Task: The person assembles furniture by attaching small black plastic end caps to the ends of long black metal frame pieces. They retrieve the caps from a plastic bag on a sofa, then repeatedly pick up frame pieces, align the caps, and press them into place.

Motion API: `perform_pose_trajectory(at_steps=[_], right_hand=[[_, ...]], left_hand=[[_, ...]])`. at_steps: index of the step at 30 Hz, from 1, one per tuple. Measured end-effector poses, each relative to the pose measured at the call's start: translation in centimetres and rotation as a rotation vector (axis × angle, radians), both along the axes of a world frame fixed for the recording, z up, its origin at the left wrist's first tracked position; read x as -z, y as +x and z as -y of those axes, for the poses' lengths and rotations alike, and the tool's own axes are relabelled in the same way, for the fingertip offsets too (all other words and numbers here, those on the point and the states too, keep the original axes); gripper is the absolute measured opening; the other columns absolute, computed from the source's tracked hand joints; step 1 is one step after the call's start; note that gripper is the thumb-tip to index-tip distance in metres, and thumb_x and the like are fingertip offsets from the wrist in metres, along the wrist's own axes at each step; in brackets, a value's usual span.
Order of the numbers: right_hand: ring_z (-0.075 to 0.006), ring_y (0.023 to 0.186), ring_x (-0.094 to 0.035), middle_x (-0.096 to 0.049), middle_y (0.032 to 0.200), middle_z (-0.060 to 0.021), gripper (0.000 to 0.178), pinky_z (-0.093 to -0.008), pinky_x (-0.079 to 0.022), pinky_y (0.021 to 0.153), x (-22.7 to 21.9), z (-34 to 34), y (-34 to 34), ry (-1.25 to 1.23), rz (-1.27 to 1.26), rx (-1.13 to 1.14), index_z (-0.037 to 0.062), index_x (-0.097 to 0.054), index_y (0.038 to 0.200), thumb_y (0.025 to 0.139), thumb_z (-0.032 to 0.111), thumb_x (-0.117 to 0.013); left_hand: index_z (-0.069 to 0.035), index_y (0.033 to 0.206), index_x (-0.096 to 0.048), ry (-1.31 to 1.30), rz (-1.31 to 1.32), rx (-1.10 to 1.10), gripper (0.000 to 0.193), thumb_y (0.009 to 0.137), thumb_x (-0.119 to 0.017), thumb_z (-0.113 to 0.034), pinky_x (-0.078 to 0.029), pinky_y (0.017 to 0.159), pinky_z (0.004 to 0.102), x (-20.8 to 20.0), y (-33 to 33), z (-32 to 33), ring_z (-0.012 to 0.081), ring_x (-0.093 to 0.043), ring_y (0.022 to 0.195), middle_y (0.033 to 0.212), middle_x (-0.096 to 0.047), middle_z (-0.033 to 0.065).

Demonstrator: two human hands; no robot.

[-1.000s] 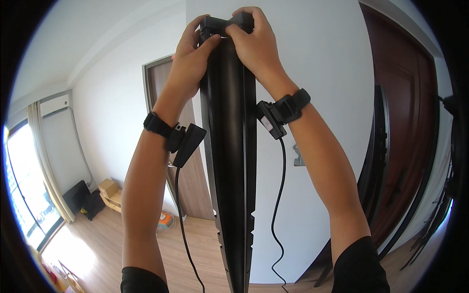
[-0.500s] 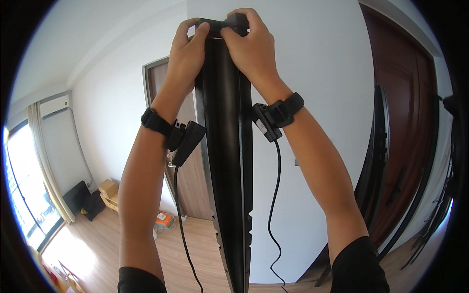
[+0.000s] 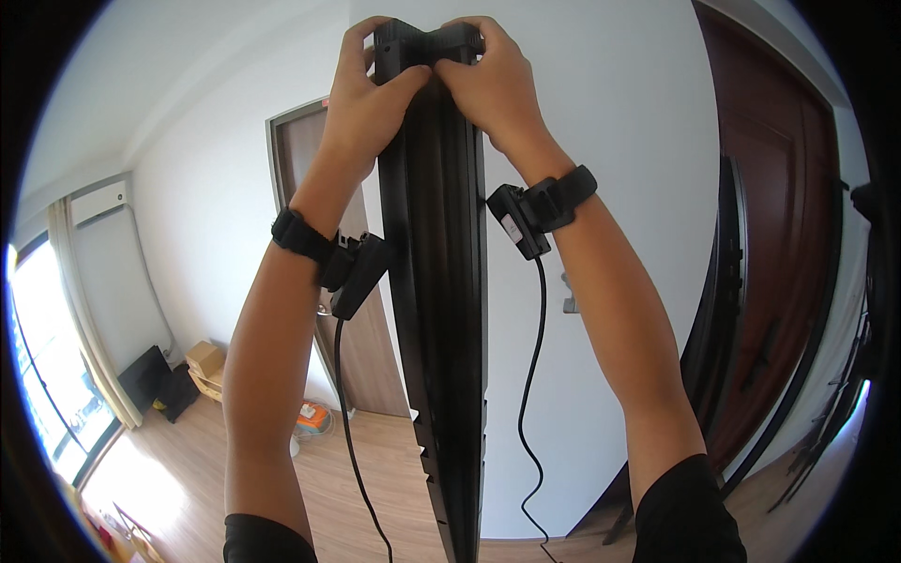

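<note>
A tall black channel-shaped post (image 3: pixel 434 263) stands in front of me, with small notches along its lower edges. At its top is a black end cap (image 3: pixel 427 47) with two raised, ribbed ends. My left hand (image 3: pixel 368 108) is closed around the cap's left side, its thumb stretched across the front below it. On the other side, my right hand (image 3: pixel 497 94) grips the right end, thumb on the front face near the left thumb. Fingers behind the cap are partly hidden. How far the cap sits on the post I cannot tell.
Each wrist wears a black strapped device, the left one (image 3: pixel 361 272) and the right one (image 3: pixel 519 220), with hanging cables. A wooden door (image 3: pixel 361 357) stands behind left, a dark red door (image 3: pixel 779 263) at right. Cardboard boxes (image 3: pixel 205 361) and an orange item (image 3: pixel 315 418) are on the floor.
My left thumb has moved right and down across the front, beside the right thumb. More of the cap's left end now shows, and my right wrist has shifted slightly right.
</note>
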State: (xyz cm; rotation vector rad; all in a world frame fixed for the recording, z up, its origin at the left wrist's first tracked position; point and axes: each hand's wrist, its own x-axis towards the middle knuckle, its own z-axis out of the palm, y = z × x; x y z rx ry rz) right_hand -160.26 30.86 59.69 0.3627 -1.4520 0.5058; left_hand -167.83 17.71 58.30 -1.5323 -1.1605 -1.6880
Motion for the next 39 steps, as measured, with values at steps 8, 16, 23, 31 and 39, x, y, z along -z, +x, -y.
perform_pose_trajectory(at_steps=[8,16,23,31,39], right_hand=[[-0.0210,0.083,-0.065,-0.065,0.108,-0.0137,0.055,-0.0343,-0.055,0.073,-0.6,-2.3,-0.3,0.001,0.277,-0.369,0.0065,-0.056,0.136,0.083,0.000,-0.067],[-0.0193,0.083,-0.063,-0.065,0.108,-0.0140,0.054,-0.0331,-0.054,0.070,-0.6,-2.2,-0.6,0.023,0.262,-0.351,0.0064,-0.056,0.135,0.083,0.001,-0.067],[-0.0214,0.081,-0.067,-0.068,0.104,-0.0132,0.051,-0.0338,-0.056,0.069,-1.2,-2.7,-0.6,0.078,0.241,-0.244,0.0055,-0.060,0.130,0.081,0.005,-0.072],[-0.0281,0.099,-0.072,-0.071,0.114,-0.0163,0.052,-0.0372,-0.059,0.085,-1.2,-1.8,0.3,0.162,0.168,0.099,0.0052,-0.061,0.128,0.079,0.008,-0.076],[-0.0258,0.101,-0.070,-0.070,0.115,-0.0129,0.051,-0.0371,-0.057,0.089,-1.7,-2.7,-0.4,0.267,0.166,0.094,0.0084,-0.059,0.131,0.081,0.007,-0.072]], left_hand=[[-0.002,0.151,-0.040,0.066,-0.036,-0.024,0.074,0.085,-0.072,-0.013,-0.057,0.088,0.0336,-0.2,-0.8,-1.0,0.0218,-0.067,0.104,0.144,-0.054,0.0205],[-0.006,0.154,-0.040,0.058,-0.063,-0.048,0.070,0.091,-0.070,-0.011,-0.059,0.091,0.0349,0.0,-0.3,-0.4,0.0237,-0.066,0.113,0.136,-0.060,0.0154],[-0.008,0.155,-0.037,0.061,-0.033,-0.059,0.073,0.088,-0.068,-0.010,-0.059,0.086,0.0341,0.0,-0.3,-0.6,0.0218,-0.067,0.106,0.141,-0.056,0.0151],[-0.006,0.155,-0.035,-0.006,0.058,-0.011,0.076,0.086,-0.067,-0.008,-0.057,0.090,0.0348,0.1,0.5,-0.3,0.0211,-0.063,0.113,0.141,-0.054,0.0148],[-0.004,0.153,-0.037,0.029,-0.037,0.063,0.077,0.083,-0.067,-0.005,-0.057,0.089,0.0340,-0.5,-0.3,-0.4,0.0210,-0.064,0.108,0.136,-0.055,0.0132]])
